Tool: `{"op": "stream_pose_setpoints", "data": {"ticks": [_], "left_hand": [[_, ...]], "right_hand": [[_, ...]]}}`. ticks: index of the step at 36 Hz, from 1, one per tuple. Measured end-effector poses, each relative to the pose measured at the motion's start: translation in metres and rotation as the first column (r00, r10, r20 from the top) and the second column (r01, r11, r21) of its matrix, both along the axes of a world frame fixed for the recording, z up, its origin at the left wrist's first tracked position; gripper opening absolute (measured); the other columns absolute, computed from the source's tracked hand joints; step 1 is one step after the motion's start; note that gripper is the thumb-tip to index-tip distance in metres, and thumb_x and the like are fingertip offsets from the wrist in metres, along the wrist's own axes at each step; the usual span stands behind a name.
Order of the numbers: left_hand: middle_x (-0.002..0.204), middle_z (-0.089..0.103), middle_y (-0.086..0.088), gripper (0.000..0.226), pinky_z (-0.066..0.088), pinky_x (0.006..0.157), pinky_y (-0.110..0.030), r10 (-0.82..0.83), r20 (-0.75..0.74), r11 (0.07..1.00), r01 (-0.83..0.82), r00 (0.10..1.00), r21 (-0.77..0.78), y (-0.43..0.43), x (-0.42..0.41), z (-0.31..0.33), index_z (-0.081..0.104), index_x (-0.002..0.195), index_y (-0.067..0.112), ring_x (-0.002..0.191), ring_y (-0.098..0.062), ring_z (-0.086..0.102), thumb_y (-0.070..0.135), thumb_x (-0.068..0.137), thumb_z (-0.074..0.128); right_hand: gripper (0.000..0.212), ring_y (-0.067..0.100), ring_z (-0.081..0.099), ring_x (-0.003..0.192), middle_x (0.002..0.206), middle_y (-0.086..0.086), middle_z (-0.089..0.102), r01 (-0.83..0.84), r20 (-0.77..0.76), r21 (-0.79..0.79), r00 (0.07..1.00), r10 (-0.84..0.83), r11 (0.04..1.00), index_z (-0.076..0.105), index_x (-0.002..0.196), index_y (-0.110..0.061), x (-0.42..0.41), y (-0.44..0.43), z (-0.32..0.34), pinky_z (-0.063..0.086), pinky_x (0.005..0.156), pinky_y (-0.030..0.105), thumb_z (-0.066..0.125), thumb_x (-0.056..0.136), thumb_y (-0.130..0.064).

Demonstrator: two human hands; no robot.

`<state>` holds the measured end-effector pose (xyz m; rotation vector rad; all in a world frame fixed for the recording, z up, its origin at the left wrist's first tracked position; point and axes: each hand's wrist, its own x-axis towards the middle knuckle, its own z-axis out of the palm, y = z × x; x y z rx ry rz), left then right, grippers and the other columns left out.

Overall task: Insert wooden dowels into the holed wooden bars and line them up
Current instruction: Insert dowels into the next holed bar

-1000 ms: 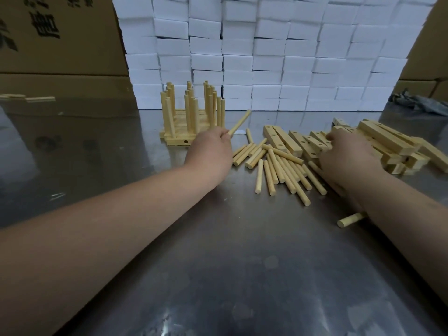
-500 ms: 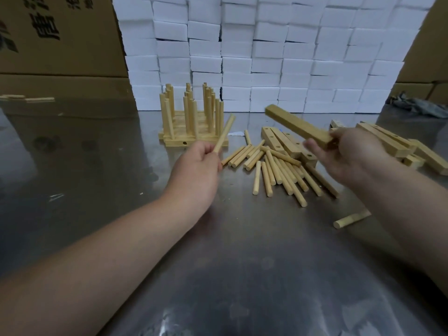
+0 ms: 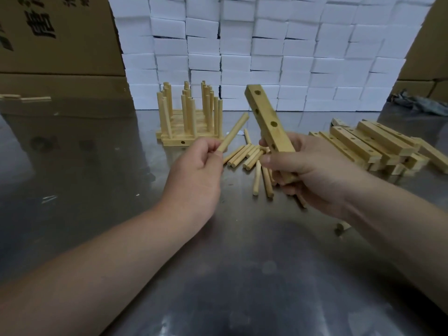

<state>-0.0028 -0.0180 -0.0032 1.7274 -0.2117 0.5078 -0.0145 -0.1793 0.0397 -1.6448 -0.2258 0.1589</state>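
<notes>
- Wooden dowel (image 3: pixel 233 132) is pinched at its lower end in our left hand (image 3: pixel 197 166), its free tip slanting up and right toward the bar.
- Our right hand (image 3: pixel 308 170) wraps the holed bar (image 3: pixel 268 120), raised above the table (image 3: pixel 218 275), long axis leaning up-left, holes facing us, just beside the dowel's tip.

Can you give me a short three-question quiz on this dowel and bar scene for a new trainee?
1. True or false: the left hand pinches a single dowel.
2. How many holes show on the face of the bar held in the right hand? A) one B) four C) nine
3. Fill in: the finished bars with upright dowels stand in front of the stacked white ____.

Key
1. True.
2. B, four; the lowest sits just above the fingers.
3. Boxes.
</notes>
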Motion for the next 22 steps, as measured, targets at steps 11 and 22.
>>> {"op": "stream_pose_setpoints", "data": {"ticks": [11, 22], "left_hand": [[0.051, 0.049, 0.015, 0.027, 0.028, 0.035, -0.014, 0.111, 0.022, 0.992, -0.112, 0.994, 0.051, 0.01, -0.006, 0.012, 0.059, 0.07, 0.035, 0.038, 0.0, 0.036, 0.017, 0.088, 0.05], [0.046, 0.049, 0.015, 0.026, 0.027, 0.034, -0.014, 0.252, -0.033, 0.967, -0.25, 0.967, 0.055, 0.021, 0.005, 0.012, 0.06, 0.068, 0.034, 0.036, -0.002, 0.037, 0.016, 0.085, 0.052]], "right_hand": [[0.035, 0.014, 0.043, 0.054, 0.064, -0.001, 0.056, 0.255, 0.237, -0.237, 0.951, -0.199, 0.937, 0.058, 0.078, -0.017, 0.01, -0.005, -0.008, 0.035, 0.058, 0.036, 0.046, 0.092, -0.047], [0.021, 0.018, 0.061, 0.057, 0.068, 0.004, 0.068, 0.117, 0.081, -0.147, 0.991, -0.106, 0.982, 0.058, 0.081, -0.008, 0.011, 0.002, -0.013, 0.051, 0.057, 0.033, 0.046, 0.096, -0.016]]}}
